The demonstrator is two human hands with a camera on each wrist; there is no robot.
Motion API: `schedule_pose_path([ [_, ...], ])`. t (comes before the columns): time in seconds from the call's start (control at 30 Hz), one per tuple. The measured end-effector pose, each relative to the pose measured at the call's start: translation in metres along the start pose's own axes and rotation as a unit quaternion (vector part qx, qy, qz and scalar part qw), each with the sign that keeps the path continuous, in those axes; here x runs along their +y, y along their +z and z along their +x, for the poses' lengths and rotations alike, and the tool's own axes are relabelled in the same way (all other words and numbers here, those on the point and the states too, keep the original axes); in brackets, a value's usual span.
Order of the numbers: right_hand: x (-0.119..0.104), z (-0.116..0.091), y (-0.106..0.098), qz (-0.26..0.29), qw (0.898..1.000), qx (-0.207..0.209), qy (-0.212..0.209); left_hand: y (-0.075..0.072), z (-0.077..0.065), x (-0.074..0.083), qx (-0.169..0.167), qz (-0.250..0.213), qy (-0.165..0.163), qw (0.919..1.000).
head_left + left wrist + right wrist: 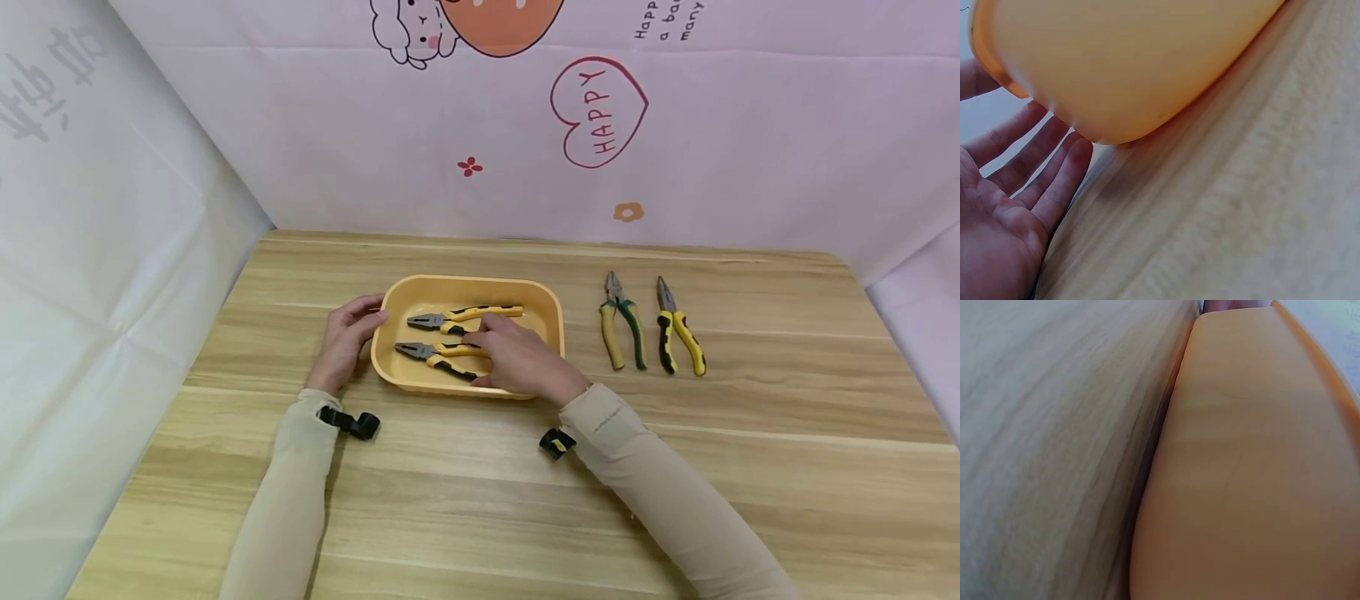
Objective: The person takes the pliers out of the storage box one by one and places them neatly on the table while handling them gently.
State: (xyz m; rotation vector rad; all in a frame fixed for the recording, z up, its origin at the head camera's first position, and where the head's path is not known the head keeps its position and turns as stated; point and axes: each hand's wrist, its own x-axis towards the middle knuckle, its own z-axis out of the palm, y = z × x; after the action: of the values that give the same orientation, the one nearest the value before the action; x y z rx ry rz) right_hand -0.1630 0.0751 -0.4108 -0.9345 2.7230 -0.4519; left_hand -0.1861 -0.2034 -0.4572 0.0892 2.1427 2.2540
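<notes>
Inside a yellow-orange plastic tub (480, 392) lie two combination pliers with yellow and black handles, jaws to the left. My right hand (517, 358) reaches in over the right side, thumb and fingers around the handles of the nearer pliers (420, 349). Its fingers overlap a handle end of the farther pliers (431, 322) and hide part of it. At the tub's left end is my left hand (347, 337), thumb at the rim. In the left wrist view its fairly straight fingers (1054, 187) touch the outer wall. The right wrist view mostly shows the tub's side (1241, 456).
Right of the tub, pliers with tan and green handles (633, 325) lie on the wooden table (450, 500). Beside them are long-nose pliers with yellow and black handles (666, 300). A printed white cloth (375, 150) hangs behind the table's back edge.
</notes>
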Motion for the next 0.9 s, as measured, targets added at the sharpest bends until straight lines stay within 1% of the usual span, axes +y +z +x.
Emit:
schedule_pose_path([
  [0.3, 0.0005, 0.0005, 0.0004, 0.013, 1.000, 0.001, 0.002, -0.0001, 0.0001, -0.0015, 0.003, -0.009, 0.003, 1.0000],
  [0.57, 0.0009, 0.0007, 0.0009, -0.012, 1.000, 0.005, -0.015, -0.0009, 0.0012, -0.0023, 0.003, -0.017, 0.007, 0.9998],
  [0.7, 0.0008, 0.0005, 0.0008, -0.016, 1.000, 0.001, -0.014, -0.0010, 0.0002, -0.0016, 0.003, -0.013, 0.007, 0.9999],
  [0.9, 0.0022, 0.0003, 0.0011, -0.001, 1.000, 0.003, -0.014, 0.0000, 0.0003, -0.0010, 0.003, -0.015, 0.007, 0.9999],
])
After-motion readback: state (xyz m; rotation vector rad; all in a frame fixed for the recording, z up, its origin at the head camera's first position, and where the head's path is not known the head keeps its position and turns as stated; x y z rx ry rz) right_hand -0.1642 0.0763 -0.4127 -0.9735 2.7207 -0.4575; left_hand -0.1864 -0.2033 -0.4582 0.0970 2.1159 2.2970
